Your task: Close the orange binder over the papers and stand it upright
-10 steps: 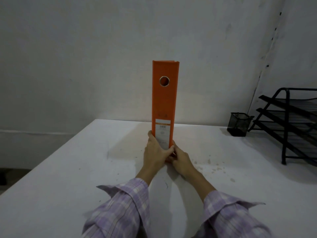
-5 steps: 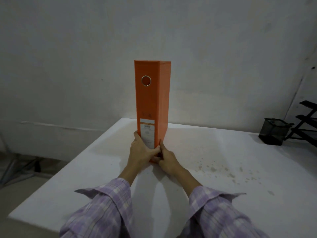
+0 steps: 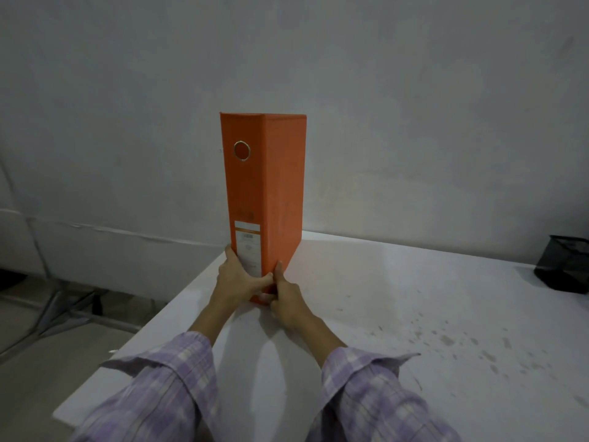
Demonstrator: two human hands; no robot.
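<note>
The orange binder [image 3: 264, 189] stands upright and closed on the white table [image 3: 398, 314], near its left edge, spine toward me with a metal finger ring and a white label. Its right cover shows at an angle. My left hand [image 3: 237, 279] grips the bottom of the spine from the left side. My right hand [image 3: 288, 299] holds the bottom right corner, thumb pressed on the cover. The papers are hidden inside.
A black mesh pen cup [image 3: 564, 263] sits at the table's far right by the wall. The table's left edge [image 3: 153, 323] drops off just left of my arms, with metal legs and floor below. Stains speckle the right part of the tabletop.
The binder has turned so its right cover now shows, and it sits closer to the table's left edge. The view has swung left; the black tray rack is out of sight.
</note>
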